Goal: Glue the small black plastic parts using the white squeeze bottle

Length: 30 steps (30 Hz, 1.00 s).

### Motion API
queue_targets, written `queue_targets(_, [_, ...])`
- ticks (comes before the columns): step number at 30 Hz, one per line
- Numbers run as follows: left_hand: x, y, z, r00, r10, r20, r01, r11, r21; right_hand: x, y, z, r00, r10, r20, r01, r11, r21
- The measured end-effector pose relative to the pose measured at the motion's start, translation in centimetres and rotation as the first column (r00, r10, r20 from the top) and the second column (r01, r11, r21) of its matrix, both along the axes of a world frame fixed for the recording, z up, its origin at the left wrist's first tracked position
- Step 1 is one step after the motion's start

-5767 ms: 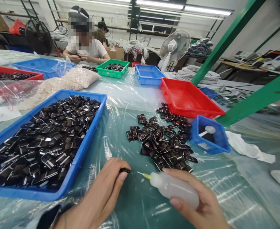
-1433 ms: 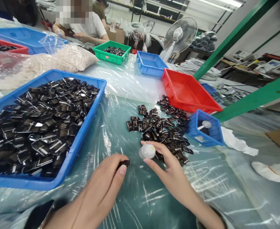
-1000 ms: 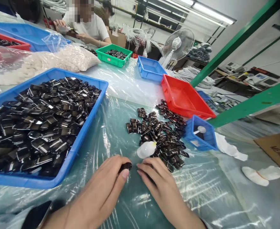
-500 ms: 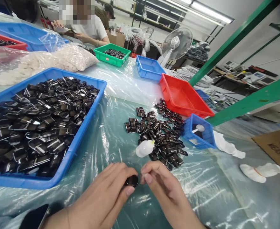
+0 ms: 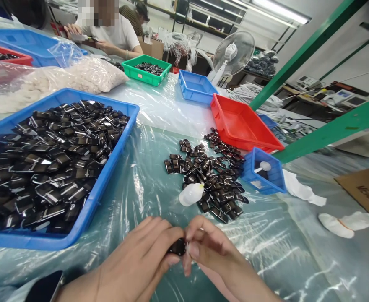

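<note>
My left hand (image 5: 143,256) is closed around a small glossy black plastic piece (image 5: 177,246), with thumb and forefinger on its sides. My right hand (image 5: 212,251) meets the piece from the right, its thumb and fingertips pinched at the end of it. Whatever lies between those right fingertips is too small to make out. Just beyond the hands, a white squeeze bottle (image 5: 191,194) with a yellowish tip lies on its side against a loose pile of similar black pieces (image 5: 216,180).
On the left stands a large blue tray (image 5: 109,170) heaped with black pieces. A red tray (image 5: 244,126), a small blue bin (image 5: 263,170) with a white scoop, and a green tray (image 5: 145,69) stand further off. A green post (image 5: 304,54) slants at right. Another person (image 5: 115,35) sits across.
My right hand has moved left and closed in on the black piece, where a gap showed before. The left hand still holds the piece, shifted slightly right.
</note>
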State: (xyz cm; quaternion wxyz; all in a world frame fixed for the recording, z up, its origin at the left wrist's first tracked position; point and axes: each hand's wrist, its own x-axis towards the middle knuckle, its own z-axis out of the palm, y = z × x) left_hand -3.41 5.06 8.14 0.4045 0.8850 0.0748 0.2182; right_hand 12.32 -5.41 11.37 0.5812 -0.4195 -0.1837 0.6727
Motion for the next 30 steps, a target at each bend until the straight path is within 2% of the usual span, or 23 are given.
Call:
queue_targets(4, [0.0, 0.2, 0.5, 0.999, -0.027, -0.033, 0.031, 0.993, 0.111, 0.0, 0.2, -0.2, 0.999, 0.016, -0.028, -0.017, 0.999, -0.028])
queue_targets(9, [0.3, -0.6, 1.5, 0.999, -0.013, 0.046, 0.001, 0.967, 0.256, -0.2, 0.5, -0.8, 0.996, 0.094, 0.002, -0.094, 0.994, -0.051])
queue_targets(11, [0.0, -0.5, 2.4, 0.995, 0.004, 0.103, -0.039, 0.941, 0.335, 0.0, 0.3, -0.8, 0.991, 0.075, 0.115, -0.074, 0.997, -0.017])
queue_targets(12, [-0.4, -0.2, 3.0, 0.989, 0.071, 0.132, -0.116, 0.919, 0.377, 0.2, 0.2, -0.8, 0.978, 0.029, 0.208, -0.032, 0.999, 0.012])
queue_targets(13, [-0.9, 0.4, 3.6, 0.971, 0.178, 0.161, -0.23, 0.876, 0.424, 0.5, 0.1, -0.8, 0.936, -0.066, 0.345, 0.048, 0.997, 0.062])
queue_targets(14, [-1.5, 1.2, 4.4, 0.93, 0.326, 0.171, -0.368, 0.807, 0.461, 0.9, -0.1, -0.8, 0.849, -0.197, 0.49, 0.148, 0.979, 0.138])
queue_targets(15, [-2.1, 2.2, 5.1, 0.849, 0.495, 0.186, -0.514, 0.689, 0.511, 1.4, -0.1, -1.0, 0.747, -0.317, 0.584, 0.234, 0.948, 0.216])
queue_targets(16, [-2.6, 3.2, 5.7, 0.742, 0.639, 0.202, -0.618, 0.536, 0.574, 1.8, 0.0, -1.2, 0.54, -0.472, 0.697, 0.33, 0.881, 0.34])
queue_targets(17, [-2.9, 4.1, 6.2, 0.64, 0.739, 0.212, -0.678, 0.413, 0.608, 2.2, 0.1, -1.5, 0.443, -0.523, 0.728, 0.352, 0.849, 0.395])
queue_targets(18, [-3.1, 4.9, 6.5, 0.562, 0.802, 0.203, -0.706, 0.337, 0.623, 2.5, 0.4, -1.9, 0.363, -0.532, 0.765, 0.348, 0.839, 0.418])
queue_targets(19, [-3.0, 5.5, 6.5, 0.538, 0.823, 0.183, -0.695, 0.31, 0.649, 2.8, 0.8, -2.3, 0.31, -0.498, 0.81, 0.312, 0.858, 0.408])
queue_targets(22, [-1.5, 5.5, 5.5, 0.654, 0.755, 0.041, -0.544, 0.432, 0.72, 2.9, 2.0, -3.2, 0.315, -0.362, 0.877, 0.203, 0.929, 0.311])
queue_targets(23, [-0.7, 5.1, 4.9, 0.685, 0.729, 0.016, -0.492, 0.446, 0.748, 2.9, 2.3, -3.4, 0.324, -0.348, 0.88, 0.191, 0.935, 0.299])
queue_targets(25, [1.3, 4.0, 3.7, 0.762, 0.634, -0.134, -0.294, 0.522, 0.801, 3.1, 2.6, -3.6, 0.316, -0.349, 0.882, 0.192, 0.934, 0.3])
queue_targets(26, [2.3, 3.5, 3.2, 0.78, 0.6, -0.178, -0.237, 0.546, 0.803, 3.2, 2.7, -3.6, 0.31, -0.362, 0.879, 0.201, 0.929, 0.312])
queue_targets(28, [4.4, 3.0, 2.4, 0.8, 0.552, -0.234, -0.17, 0.583, 0.794, 3.7, 2.5, -3.5, 0.298, -0.397, 0.868, 0.225, 0.913, 0.34])
queue_targets(30, [6.3, 3.2, 1.9, 0.806, 0.54, -0.244, -0.166, 0.602, 0.781, 4.1, 2.1, -3.3, 0.289, -0.427, 0.857, 0.248, 0.898, 0.364])
